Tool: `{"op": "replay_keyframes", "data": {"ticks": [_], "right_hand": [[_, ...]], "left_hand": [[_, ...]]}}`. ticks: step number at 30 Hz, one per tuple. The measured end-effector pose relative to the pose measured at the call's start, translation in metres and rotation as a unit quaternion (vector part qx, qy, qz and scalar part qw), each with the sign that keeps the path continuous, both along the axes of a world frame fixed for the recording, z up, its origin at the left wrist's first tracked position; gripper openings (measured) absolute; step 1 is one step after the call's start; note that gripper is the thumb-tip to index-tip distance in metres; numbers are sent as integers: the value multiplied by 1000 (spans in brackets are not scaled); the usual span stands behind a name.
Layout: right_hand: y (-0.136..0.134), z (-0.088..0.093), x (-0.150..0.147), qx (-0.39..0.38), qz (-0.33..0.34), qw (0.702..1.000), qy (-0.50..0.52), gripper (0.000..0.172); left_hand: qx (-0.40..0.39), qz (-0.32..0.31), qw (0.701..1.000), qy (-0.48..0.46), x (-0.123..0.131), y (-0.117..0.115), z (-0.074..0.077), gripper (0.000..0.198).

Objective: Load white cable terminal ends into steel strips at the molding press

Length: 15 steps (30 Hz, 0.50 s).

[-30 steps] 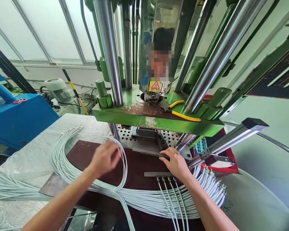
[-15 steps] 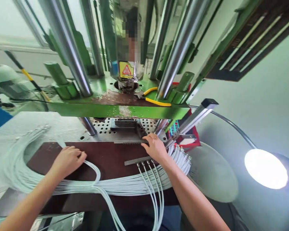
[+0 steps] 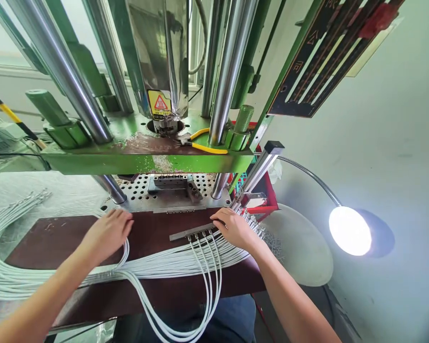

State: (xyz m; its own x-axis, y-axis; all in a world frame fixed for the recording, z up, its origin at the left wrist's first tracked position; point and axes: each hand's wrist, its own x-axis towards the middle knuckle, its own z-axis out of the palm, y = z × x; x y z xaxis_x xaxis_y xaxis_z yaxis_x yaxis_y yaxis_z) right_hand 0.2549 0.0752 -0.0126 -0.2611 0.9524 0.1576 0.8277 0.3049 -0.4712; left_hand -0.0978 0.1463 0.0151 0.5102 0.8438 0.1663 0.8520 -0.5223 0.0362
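My left hand (image 3: 109,232) is closed over a few white cables (image 3: 126,250) that loop up from the bundle, above the dark brown board (image 3: 153,224); its fingertips are partly hidden. With curled fingers, my right hand (image 3: 234,228) grips the right end of a narrow metal bar (image 3: 186,233). Several white cables (image 3: 209,276) with metal ends are set along that bar and hang down in a loop towards my lap. Beneath both hands a thick white cable bundle (image 3: 157,267) runs across the board, its metal tips gathered at the right.
Behind the board stands a green press (image 3: 128,164) with steel columns. A mould block (image 3: 169,183) sits on its perforated plate (image 3: 139,190). Yellow-handled pliers (image 3: 209,148) lie on the press ledge. At right are a red crate (image 3: 271,195), a round stool (image 3: 300,247) and a lit lamp (image 3: 350,231).
My right hand has left the dark handle by the mould block and come down to the metal bar. My left hand has shifted right with its cables. The view has turned right.
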Motion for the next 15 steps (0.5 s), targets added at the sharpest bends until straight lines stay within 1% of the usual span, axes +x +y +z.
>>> {"op": "replay_keyframes", "data": {"ticks": [2,4,6,8,10,11,12,13,15], "right_hand": [[-2,3,4,-12,16,1000,-12,19],[-5,5,6,-16,20,999,-25,20],[-6,5,8,-14,19,999,-37,19],[-7,5,9,-11,21,999,-48,17],[-7,4,7,-9,26,998,-58,15],[-7,4,4,-7,27,998,-62,14],[-6,5,1,-6,28,997,-65,14],[-4,6,-3,-4,26,997,-68,15],[5,11,-13,-1,14,997,-76,18]], "left_hand": [[-53,-57,996,-34,30,-12,-1,32],[-111,-105,987,-47,54,-24,-4,29],[-150,-125,980,-48,67,-33,-9,24],[-171,-127,975,-57,70,-37,-14,21],[-189,-112,971,-97,67,-35,-18,22],[-206,-94,965,-133,64,-32,-20,21],[-233,-66,952,-187,61,-28,-20,20],[-266,-30,930,-252,58,-22,-20,19],[-329,36,866,-373,54,-9,-20,24]]}}
